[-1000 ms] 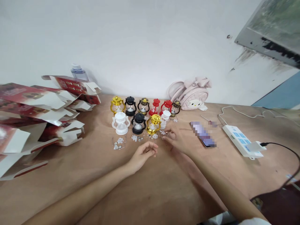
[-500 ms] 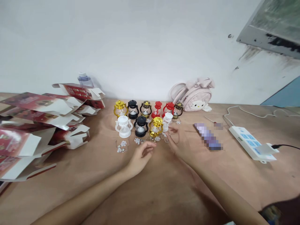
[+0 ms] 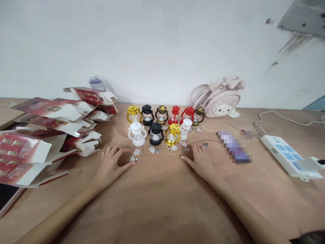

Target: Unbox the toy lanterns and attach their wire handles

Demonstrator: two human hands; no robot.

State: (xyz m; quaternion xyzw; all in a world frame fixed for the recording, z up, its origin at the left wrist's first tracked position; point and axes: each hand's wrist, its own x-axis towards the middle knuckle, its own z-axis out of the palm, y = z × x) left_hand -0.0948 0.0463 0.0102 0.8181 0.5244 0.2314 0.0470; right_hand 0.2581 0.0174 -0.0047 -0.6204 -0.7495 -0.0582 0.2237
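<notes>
My left hand (image 3: pixel 111 164) rests on the table, thumb and fingers spread, holding nothing. By its fingertips lie small white and metal parts (image 3: pixel 135 155) with a bent wire handle, in front of a white mini lantern (image 3: pixel 137 134). My right hand (image 3: pixel 201 162) lies opposite, thumb apart from the fingers, beside another group of small parts (image 3: pixel 185 145). A black lantern (image 3: pixel 155 134), a gold lantern (image 3: pixel 173 135) and a second white lantern (image 3: pixel 186 128) continue the front row. Behind them stand a gold (image 3: pixel 134 114), a black (image 3: pixel 147 115), bronze (image 3: pixel 161 115) and red lanterns (image 3: pixel 174 115).
Opened red-and-white boxes (image 3: pixel 58 115) pile up at the left, before a clear bottle (image 3: pixel 96 82). A pink bag (image 3: pixel 223 100) leans against the wall. To the right lie a phone (image 3: pixel 233 147), a screwdriver (image 3: pixel 237 127) and a white power strip (image 3: pixel 286 156) with a cable.
Both hands have moved apart: the left went leftward from the middle, and the right withdrew from the white lantern and went rightward. The view has shifted slightly; the lanterns remain in their rows.
</notes>
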